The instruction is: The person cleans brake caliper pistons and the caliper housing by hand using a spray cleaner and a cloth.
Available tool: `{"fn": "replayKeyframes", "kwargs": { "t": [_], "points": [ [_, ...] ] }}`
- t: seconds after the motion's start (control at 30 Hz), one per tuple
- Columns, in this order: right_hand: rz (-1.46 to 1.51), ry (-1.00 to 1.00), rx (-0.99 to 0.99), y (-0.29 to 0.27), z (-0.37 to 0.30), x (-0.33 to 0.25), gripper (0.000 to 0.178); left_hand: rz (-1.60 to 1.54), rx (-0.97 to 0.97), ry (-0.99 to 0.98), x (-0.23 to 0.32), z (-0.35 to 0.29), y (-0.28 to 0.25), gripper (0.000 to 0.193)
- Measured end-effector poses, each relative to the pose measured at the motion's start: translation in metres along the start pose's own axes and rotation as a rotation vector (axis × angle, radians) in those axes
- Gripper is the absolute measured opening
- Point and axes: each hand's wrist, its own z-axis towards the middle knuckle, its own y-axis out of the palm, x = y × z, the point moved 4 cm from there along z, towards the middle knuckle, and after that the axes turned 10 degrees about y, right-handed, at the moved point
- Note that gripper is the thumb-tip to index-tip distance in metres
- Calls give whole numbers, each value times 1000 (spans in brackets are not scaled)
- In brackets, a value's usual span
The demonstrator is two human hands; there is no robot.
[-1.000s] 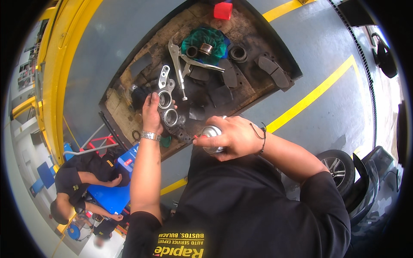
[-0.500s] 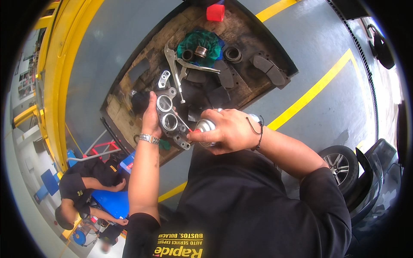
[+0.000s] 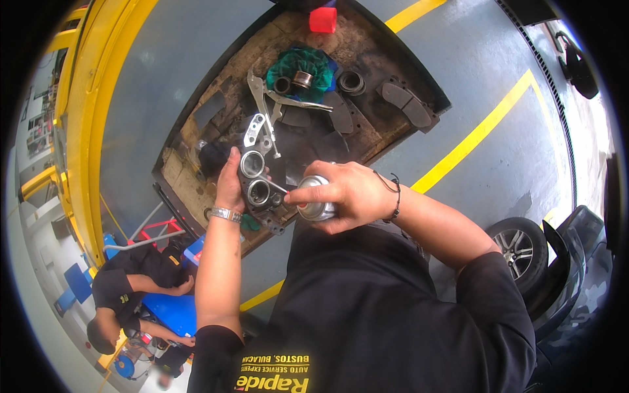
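Left hand gripped the brake caliper; right hand, at 3 o'clock, fingers wrapped on spray can. Spraying apparently under way; brake pads on bench untouched.

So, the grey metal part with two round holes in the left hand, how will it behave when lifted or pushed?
The metal part looks like thick solid metal, so it is probably stiff and heavy for its size. The left hand grips it only from one side, so it may want to tilt. Its lumpy shape should not roll, but the spray can points at it, so it could be slippery.
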Motion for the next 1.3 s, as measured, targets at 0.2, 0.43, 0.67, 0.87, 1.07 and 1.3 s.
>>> {"fn": "replayKeyframes", "kwargs": {
  "t": [0.2, 0.43, 0.67, 0.87, 1.07, 1.3],
  "points": [
    [-58, -8, 5, -8, -2, 1, 72, 0, 36, 9, 0, -1, -2, 59],
    [-37, 12, 34, -12, 2, 1, 72, -6, 5, 15, -1, -2, -7, 61],
    [-56, 28, -34, -14, -3, -4, 73, -17, -38, -51, -5, -7, -7, 66],
    [-25, 5, -19, 2, -3, -7, 74, -80, -39, -104, -10, -4, -5, 76],
    [-39, 27, -26, 16, 3, -2, 71, -83, -21, -95, -12, -1, -2, 76],
    [-25, 29, 31, 14, 6, 0, 67, -64, -4, -66, -10, -4, 1, 74]
  ]
}}
